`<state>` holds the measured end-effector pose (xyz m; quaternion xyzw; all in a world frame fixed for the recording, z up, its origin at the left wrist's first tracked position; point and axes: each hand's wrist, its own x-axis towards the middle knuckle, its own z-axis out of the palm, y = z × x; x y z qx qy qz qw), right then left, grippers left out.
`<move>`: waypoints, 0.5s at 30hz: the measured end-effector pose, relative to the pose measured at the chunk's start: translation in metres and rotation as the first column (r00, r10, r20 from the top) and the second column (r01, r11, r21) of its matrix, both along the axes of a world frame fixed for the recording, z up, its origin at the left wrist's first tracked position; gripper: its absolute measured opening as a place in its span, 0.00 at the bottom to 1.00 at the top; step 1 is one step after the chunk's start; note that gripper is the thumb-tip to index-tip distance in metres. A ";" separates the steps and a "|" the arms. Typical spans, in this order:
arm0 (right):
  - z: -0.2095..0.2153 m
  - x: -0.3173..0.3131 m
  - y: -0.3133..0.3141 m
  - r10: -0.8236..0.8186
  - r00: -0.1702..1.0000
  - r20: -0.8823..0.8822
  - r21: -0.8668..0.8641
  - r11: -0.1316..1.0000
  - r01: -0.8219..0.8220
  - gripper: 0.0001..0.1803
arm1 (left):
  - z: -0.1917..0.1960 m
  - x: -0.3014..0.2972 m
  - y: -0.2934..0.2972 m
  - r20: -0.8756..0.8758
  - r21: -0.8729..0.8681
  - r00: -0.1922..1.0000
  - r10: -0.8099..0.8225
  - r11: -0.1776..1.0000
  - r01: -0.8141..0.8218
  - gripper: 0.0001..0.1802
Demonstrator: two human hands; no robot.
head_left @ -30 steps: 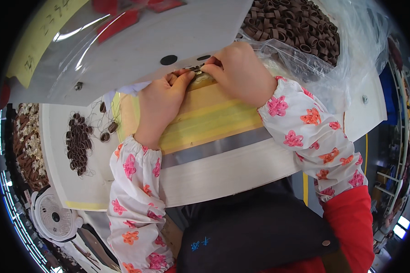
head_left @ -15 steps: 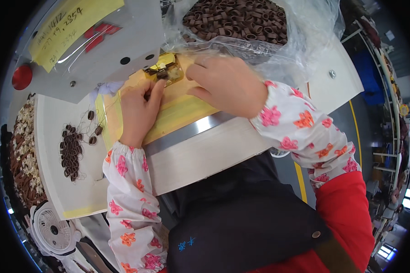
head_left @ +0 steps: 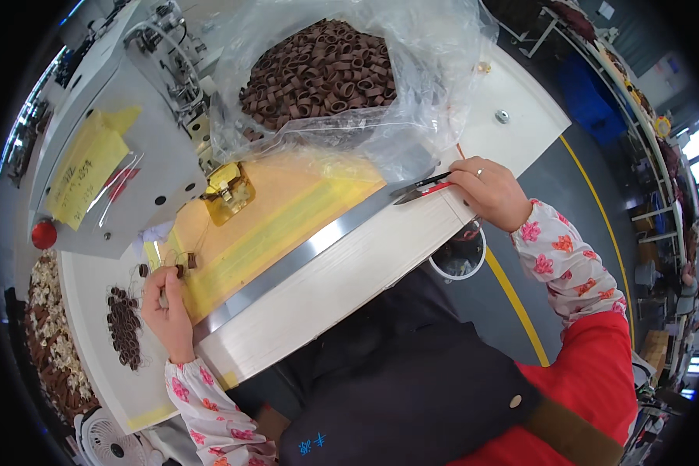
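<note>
My left hand [head_left: 169, 314] is closed in a pinch at the left edge of the yellow-taped work surface [head_left: 264, 233]. At its fingertips is a small brown loop [head_left: 180, 271], with fine threads trailing. Another brown loop [head_left: 191, 260] lies just beyond. Out at the right, by the table's front edge, my right hand [head_left: 491, 193] has its fingers closed on the handle end of thread snips [head_left: 423, 191] with black and red parts. Their pointed tips face left, over the metal strip [head_left: 318, 247].
A sewing machine [head_left: 124, 171] stands at the left, its gold-coloured plate [head_left: 230, 194] beyond my left hand. A clear plastic bag [head_left: 435, 101] of brown loops [head_left: 318, 74] lies at the back. Threaded brown loops [head_left: 123, 328] pile up at left. A bucket [head_left: 458, 252] hangs below the front edge.
Both hands have left the machine's gold plate. The left moved toward me and left to the loops; the right moved right and took hold of the thread snips. The view has shifted.
</note>
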<state>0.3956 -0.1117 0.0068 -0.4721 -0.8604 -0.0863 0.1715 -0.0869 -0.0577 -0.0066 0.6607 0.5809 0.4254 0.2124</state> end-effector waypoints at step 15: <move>0.056 -0.029 0.062 -0.043 0.940 -0.339 0.179 0.978 0.109 0.09 | -0.012 -0.103 0.004 -0.723 0.220 0.567 0.396 0.909 -0.354 0.19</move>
